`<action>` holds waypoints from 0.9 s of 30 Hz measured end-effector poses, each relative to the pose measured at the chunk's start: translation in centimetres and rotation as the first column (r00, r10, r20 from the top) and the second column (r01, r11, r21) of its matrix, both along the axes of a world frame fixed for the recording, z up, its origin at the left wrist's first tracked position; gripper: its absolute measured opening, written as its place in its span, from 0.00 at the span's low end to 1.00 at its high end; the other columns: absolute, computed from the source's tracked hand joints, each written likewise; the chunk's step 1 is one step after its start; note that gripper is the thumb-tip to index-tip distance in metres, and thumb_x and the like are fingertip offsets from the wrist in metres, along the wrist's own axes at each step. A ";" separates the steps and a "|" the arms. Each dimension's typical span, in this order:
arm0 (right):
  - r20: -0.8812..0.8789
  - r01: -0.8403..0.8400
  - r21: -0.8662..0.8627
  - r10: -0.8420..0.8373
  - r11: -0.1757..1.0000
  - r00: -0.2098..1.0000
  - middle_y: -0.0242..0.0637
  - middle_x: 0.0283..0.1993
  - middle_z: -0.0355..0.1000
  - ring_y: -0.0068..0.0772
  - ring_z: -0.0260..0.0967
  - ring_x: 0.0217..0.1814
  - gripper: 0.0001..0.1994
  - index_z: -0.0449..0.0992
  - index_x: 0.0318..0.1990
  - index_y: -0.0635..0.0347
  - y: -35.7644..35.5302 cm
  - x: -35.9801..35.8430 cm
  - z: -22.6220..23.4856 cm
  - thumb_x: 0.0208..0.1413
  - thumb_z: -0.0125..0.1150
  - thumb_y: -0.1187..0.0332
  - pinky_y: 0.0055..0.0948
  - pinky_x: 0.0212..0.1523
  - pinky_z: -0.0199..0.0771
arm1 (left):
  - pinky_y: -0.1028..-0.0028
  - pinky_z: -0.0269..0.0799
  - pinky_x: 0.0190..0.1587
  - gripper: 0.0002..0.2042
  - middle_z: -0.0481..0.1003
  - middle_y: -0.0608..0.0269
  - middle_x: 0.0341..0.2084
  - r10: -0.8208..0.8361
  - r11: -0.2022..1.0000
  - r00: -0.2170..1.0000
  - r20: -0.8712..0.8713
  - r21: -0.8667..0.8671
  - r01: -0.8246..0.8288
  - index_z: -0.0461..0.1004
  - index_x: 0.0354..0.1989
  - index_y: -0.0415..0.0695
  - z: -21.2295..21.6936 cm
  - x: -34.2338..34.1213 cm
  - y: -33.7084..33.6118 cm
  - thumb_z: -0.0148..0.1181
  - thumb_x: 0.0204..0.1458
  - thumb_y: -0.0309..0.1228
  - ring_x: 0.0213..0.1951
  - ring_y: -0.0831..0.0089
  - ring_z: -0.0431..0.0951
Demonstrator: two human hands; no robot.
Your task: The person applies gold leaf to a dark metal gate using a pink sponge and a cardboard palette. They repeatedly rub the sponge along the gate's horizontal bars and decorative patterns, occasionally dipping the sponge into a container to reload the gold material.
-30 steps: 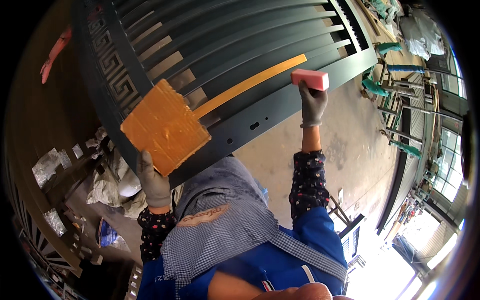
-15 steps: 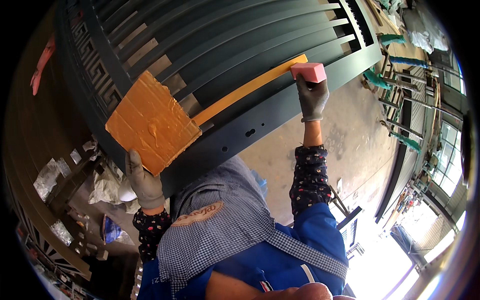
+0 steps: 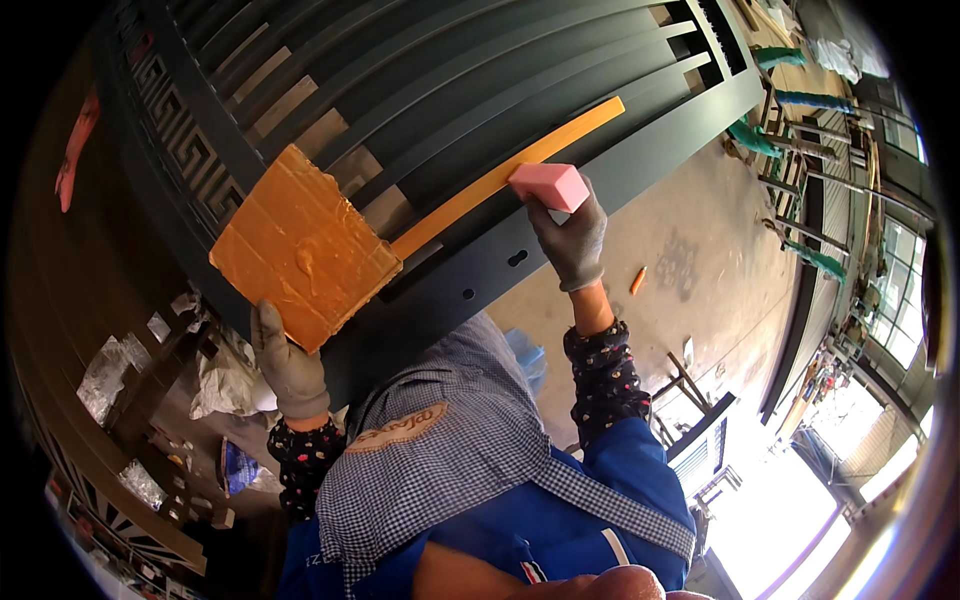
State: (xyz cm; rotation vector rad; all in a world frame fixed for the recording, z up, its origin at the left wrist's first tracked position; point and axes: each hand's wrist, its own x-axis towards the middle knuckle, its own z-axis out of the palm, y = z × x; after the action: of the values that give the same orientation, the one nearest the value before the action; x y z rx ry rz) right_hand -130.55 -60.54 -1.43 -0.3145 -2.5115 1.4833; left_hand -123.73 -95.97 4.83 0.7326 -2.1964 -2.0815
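Note:
My gloved left hand [image 3: 287, 368] grips the lower corner of a square cardboard piece [image 3: 305, 250] coated with orange-gold paint, a thick smear at its middle. In my gloved right hand [image 3: 572, 240] is a pink sponge block [image 3: 551, 187], its far end at the edge of a gold-painted slat [image 3: 510, 180]. That slat runs from behind the cardboard toward the upper right. It belongs to a dark grey metal panel [image 3: 430, 285] with several parallel slats and a fretwork key pattern [image 3: 180, 140] on the left. Whether the sponge presses on the slat I cannot tell.
Racks with green and blue wrapped bars [image 3: 800, 145] stand on the right. A small orange stick [image 3: 638, 280] lies on the concrete floor [image 3: 690, 230]. Plastic scraps [image 3: 105, 380] and another dark panel [image 3: 110, 480] are on the left. A blue plastic bag [image 3: 525, 358] is beside my apron.
My right hand has moved the sponge left and nearer to me along the gold slat. The left hand and cardboard stay nearly still. The orange stick on the floor now shows.

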 end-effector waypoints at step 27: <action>-0.055 0.065 0.092 -0.060 0.994 0.997 0.46 0.43 0.79 0.48 0.81 0.45 0.18 0.77 0.49 0.60 -4.2 1.2 -0.5 0.51 0.74 0.70 0.37 0.45 0.80 | 0.69 0.74 0.59 0.30 0.70 0.55 0.61 -0.048 0.994 0.998 0.047 0.098 0.043 0.62 0.68 0.35 0.6 -0.8 -3.7 0.42 0.72 0.50 0.59 0.68 0.74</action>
State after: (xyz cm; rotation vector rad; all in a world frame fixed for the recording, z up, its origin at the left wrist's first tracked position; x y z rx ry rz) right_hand -129.32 -64.78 -1.98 -0.3311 -2.4973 1.3281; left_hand -124.58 -99.65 5.38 0.7555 -2.1702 -2.2295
